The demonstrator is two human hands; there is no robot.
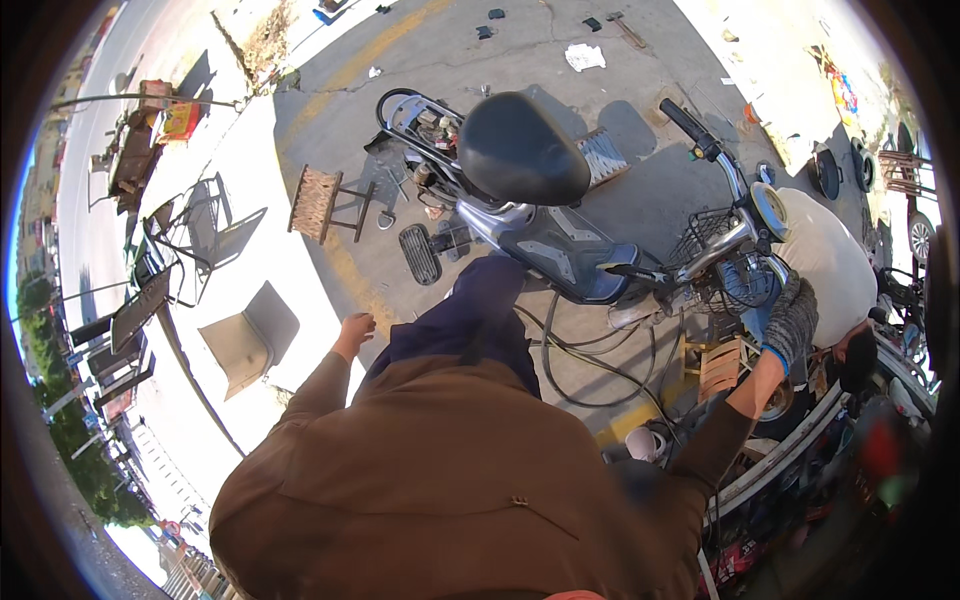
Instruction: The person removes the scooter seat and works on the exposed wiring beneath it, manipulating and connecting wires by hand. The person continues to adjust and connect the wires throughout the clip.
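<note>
My right hand, in a grey knit glove with a blue cuff, wraps round the right end of the electric scooter's handlebar. The fingertips are partly hidden. My bare left hand hangs at my left side, its fingers loosely bent and holding nothing. The scooter points to the right, with a black seat, a grey footboard and a wire basket below the handlebar. Its rear body panels are off, so the frame shows. A round headlight sits at the handlebar's middle.
Close beyond my right hand, a person in a white shirt bends by the scooter's front. Black hoses loop over the ground near my legs. A woven stool and a footrest-like black pad lie left; a mug stands right.
</note>
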